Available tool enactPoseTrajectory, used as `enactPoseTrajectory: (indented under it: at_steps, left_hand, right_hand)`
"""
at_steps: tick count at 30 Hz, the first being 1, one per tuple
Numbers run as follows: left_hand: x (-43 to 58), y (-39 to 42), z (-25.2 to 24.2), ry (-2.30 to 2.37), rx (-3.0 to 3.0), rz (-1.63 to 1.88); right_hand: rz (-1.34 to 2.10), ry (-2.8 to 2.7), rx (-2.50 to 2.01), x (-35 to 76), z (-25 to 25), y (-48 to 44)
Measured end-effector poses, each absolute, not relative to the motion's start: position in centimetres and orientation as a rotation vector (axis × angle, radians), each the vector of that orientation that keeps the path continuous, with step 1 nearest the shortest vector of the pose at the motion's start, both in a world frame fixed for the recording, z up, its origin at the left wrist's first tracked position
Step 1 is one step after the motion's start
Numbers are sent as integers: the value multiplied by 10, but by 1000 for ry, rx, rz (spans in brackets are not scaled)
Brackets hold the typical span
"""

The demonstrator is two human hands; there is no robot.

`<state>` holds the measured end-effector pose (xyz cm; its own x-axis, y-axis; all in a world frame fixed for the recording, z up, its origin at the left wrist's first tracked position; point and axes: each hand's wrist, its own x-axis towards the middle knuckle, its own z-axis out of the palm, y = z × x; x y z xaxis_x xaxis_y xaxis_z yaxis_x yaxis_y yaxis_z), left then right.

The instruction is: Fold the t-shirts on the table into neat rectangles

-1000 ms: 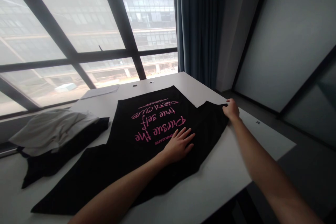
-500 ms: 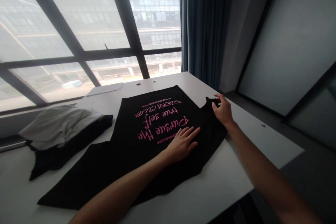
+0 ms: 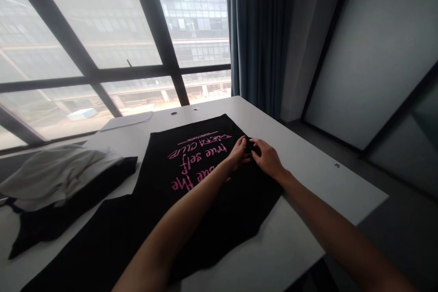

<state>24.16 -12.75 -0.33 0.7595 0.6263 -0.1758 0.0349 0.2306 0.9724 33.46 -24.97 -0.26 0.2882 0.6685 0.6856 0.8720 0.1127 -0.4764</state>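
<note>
A black T-shirt (image 3: 222, 228) with pink lettering lies spread on a white table, its print upside down from where I look. My right hand (image 3: 267, 157) pinches the edge of its right-hand sleeve between thumb and fingers. Close against it, my left hand (image 3: 238, 154) is turned thumb up with its fingers curled at the same sleeve's dark cloth. The cloth between the hands is partly hidden by the fingers. Part of the lettering disappears behind my left hand and forearm.
At the left lies a heap of clothing, a light grey garment (image 3: 58, 173) on top of a dark one (image 3: 75, 219). A flat pale sheet (image 3: 126, 121) rests by the window on the white table (image 3: 308, 191). A blue curtain (image 3: 260, 41) hangs beyond the table's far end.
My right hand has brought the sleeve edge inward to the left. My left hand has lifted from lying flat on the shirt and moved up to the sleeve. The view has shifted slightly.
</note>
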Motion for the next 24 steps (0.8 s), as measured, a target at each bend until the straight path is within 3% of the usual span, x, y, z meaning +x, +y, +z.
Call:
enactPoseTrajectory:
  at_steps: [4,9,14,19,24]
  left_hand:
    - [258,-119,-14,614,1374,652]
    - [252,-109,-9,571,1554,620]
    - [232,-115,13,622,1613,585]
    - [209,-122,17,721,1381,396]
    - [192,-120,2,656,1514,429]
  right_hand:
    - [-120,-1603,-1540,328,-9,-246]
    - [4,-1699,-1428,333,0,-250]
    - [-94,-1401,-1487,373,3,-251]
    - [-117,-1145,-1676,423,-25,-242]
    - [35,-1282,-1749,433,-51,-234]
